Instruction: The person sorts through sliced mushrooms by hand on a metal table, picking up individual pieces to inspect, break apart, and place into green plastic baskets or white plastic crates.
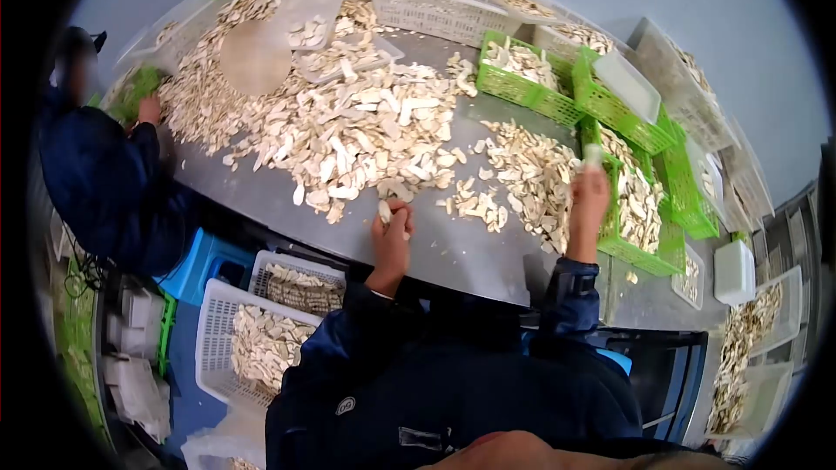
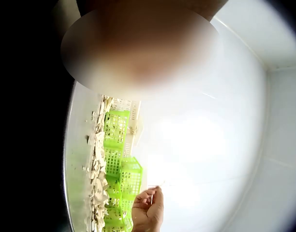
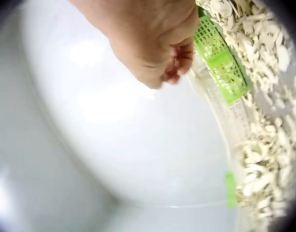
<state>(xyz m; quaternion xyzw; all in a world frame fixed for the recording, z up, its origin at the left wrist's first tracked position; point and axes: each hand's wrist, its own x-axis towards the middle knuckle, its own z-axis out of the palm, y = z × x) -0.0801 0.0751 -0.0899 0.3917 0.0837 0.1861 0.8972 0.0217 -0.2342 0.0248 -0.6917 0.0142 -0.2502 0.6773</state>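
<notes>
My left hand (image 1: 394, 242) is at the table's near edge, its thumb and fingers pinching a pale dried slice (image 1: 384, 212). Just beyond it spreads a large heap of cream-coloured dried slices (image 1: 348, 135), some with brownish edges. Raised beside a green basket (image 1: 640, 258) of slices, my right hand (image 1: 589, 209) holds up a whitish slice (image 1: 593, 155) between thumb and fingertips. A smaller pile of slices (image 1: 531, 174) lies left of that hand. In the right wrist view, the right hand's fingers (image 3: 179, 63) are curled in. A blurred patch hides most of the left hand in its own wrist view.
More green baskets (image 1: 514, 94) and white crates (image 1: 431, 13) line the table's back and right. At the left, another person (image 1: 109, 174) reaches over the heap. White crates (image 1: 213, 339) of slices stand below the table edge, near a blue container (image 1: 205, 261).
</notes>
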